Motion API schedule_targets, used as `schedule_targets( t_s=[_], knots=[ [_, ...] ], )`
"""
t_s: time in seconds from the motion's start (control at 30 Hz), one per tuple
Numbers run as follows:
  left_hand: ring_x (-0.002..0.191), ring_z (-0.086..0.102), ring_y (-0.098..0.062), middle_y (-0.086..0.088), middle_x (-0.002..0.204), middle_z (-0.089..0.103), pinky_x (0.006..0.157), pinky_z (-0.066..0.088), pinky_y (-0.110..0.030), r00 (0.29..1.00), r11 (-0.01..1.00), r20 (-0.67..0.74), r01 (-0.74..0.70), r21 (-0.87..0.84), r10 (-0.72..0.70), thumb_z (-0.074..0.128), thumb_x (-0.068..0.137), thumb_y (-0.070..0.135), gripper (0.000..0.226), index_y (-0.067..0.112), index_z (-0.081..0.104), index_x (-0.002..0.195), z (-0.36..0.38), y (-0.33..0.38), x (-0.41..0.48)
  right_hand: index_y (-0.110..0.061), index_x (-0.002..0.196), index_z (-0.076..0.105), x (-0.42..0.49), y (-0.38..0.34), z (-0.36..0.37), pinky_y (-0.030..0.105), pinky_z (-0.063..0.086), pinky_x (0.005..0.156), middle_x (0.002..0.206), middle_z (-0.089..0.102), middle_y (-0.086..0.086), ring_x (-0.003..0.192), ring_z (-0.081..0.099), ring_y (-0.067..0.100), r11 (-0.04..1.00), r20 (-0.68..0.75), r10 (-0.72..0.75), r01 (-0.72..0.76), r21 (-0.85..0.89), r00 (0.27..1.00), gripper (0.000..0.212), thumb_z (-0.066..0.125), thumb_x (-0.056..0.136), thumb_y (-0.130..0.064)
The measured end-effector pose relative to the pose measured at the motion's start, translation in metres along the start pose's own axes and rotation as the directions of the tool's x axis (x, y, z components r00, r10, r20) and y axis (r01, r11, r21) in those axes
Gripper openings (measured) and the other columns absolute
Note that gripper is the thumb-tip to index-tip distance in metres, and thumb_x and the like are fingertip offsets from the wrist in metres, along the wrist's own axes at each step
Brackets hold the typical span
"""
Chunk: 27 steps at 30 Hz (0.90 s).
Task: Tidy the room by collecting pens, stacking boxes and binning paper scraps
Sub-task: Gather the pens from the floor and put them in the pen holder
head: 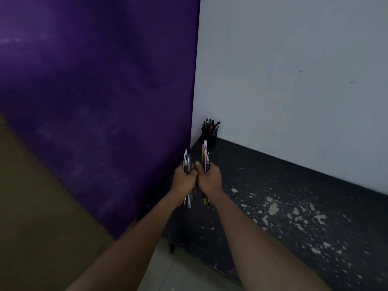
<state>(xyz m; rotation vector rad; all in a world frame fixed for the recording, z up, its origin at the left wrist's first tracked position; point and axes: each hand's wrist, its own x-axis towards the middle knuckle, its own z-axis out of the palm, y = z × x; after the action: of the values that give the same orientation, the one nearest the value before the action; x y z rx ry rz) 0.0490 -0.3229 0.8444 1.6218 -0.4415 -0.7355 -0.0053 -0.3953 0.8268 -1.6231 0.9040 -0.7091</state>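
My left hand (184, 182) grips a bundle of grey and clear pens (187, 162), their tips pointing up. Right beside it, touching, my right hand (210, 180) grips a second bundle of pens (205, 156) with a pink one and a yellow one sticking up. Both hands hover over the near left end of a black table (283, 196). Beyond them, in the table's far corner, stands a black pen holder (209, 136) with several pens in it.
A purple backdrop (94, 101) hangs at the left, reaching down beside the table. A pale wall (294, 70) runs behind the table. The tabletop is worn, with pale chipped patches (273, 208). Light floor tiles (178, 274) show between my arms.
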Motion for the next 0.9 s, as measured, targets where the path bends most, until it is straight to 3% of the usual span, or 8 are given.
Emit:
schedule_targets(
  t_s=[0.1,0.17,0.37,0.57,0.67,0.77,0.9],
  knots=[
    [0.043,0.052,-0.006,-0.003,0.060,0.056,0.040,0.043,-0.021,1.000,1.000,-0.006,-0.014,0.020,0.015,0.045,0.093,0.003,0.017,0.013,0.058,0.085,0.011,0.002,0.012,-0.019,0.072,0.056,0.014,0.003,-0.006,0.027,0.050,0.058,0.064,0.060,-0.001,0.059,0.059,0.011,0.999,-0.001,0.015,-0.014,0.029,1.000,0.024,0.057,0.094,-0.029],
    [0.047,0.050,-0.011,-0.004,0.060,0.054,0.042,0.041,-0.024,1.000,0.999,0.002,-0.018,0.042,0.018,0.045,0.093,0.004,0.018,0.014,0.058,0.085,0.017,0.002,0.020,-0.020,0.071,0.057,0.021,0.006,-0.010,0.027,0.048,0.057,0.063,0.060,-0.003,0.058,0.058,0.008,0.999,-0.018,0.014,-0.014,0.034,1.000,0.025,0.058,0.094,-0.030],
    [0.049,0.052,-0.010,-0.001,0.063,0.058,0.044,0.042,-0.024,0.998,0.999,0.065,-0.010,0.040,0.008,0.044,0.098,0.012,0.017,0.010,0.059,0.105,0.031,0.008,0.060,-0.010,0.083,0.067,0.059,0.005,-0.010,0.041,0.056,0.068,0.076,0.071,0.011,0.071,0.068,0.025,0.993,-0.061,0.084,-0.079,0.093,0.995,0.028,0.059,0.093,-0.034],
    [0.044,0.051,-0.009,0.000,0.058,0.057,0.043,0.041,-0.023,0.992,0.998,0.128,-0.025,0.059,0.017,0.046,0.100,0.021,0.016,0.012,0.059,0.097,0.036,0.014,0.097,-0.018,0.076,0.066,0.089,0.004,-0.008,0.036,0.052,0.059,0.064,0.067,0.003,0.057,0.062,0.017,0.991,-0.126,0.110,-0.099,0.091,0.986,0.025,0.060,0.092,-0.036],
    [0.040,0.050,-0.006,-0.001,0.056,0.053,0.041,0.043,-0.023,0.987,0.997,0.154,-0.055,0.049,0.047,0.046,0.100,0.024,0.022,0.012,0.054,0.083,0.036,0.017,0.112,-0.012,0.075,0.064,0.099,0.001,-0.009,0.040,0.053,0.060,0.062,0.065,0.008,0.056,0.061,0.021,0.993,-0.149,0.111,-0.102,0.065,0.983,0.031,0.059,0.092,-0.037],
    [0.042,0.051,-0.008,-0.002,0.058,0.052,0.043,0.045,-0.024,0.984,0.997,0.170,-0.068,0.035,0.061,0.045,0.100,0.022,0.018,0.012,0.053,0.087,0.037,0.020,0.125,-0.012,0.071,0.059,0.108,0.004,-0.014,0.040,0.052,0.057,0.061,0.063,0.012,0.055,0.060,0.023,0.995,-0.180,0.098,-0.094,0.030,0.979,0.035,0.057,0.092,-0.038],
    [0.040,0.052,-0.008,0.000,0.059,0.052,0.043,0.046,-0.025,0.985,0.997,0.161,-0.071,0.029,0.066,0.047,0.099,0.023,0.014,0.015,0.053,0.089,0.039,0.021,0.138,-0.022,0.061,0.051,0.122,0.004,-0.016,0.027,0.042,0.052,0.052,0.054,-0.006,0.048,0.050,0.007,0.997,-0.219,0.069,-0.075,-0.017,0.973,0.035,0.058,0.092,-0.037]
  ],
)
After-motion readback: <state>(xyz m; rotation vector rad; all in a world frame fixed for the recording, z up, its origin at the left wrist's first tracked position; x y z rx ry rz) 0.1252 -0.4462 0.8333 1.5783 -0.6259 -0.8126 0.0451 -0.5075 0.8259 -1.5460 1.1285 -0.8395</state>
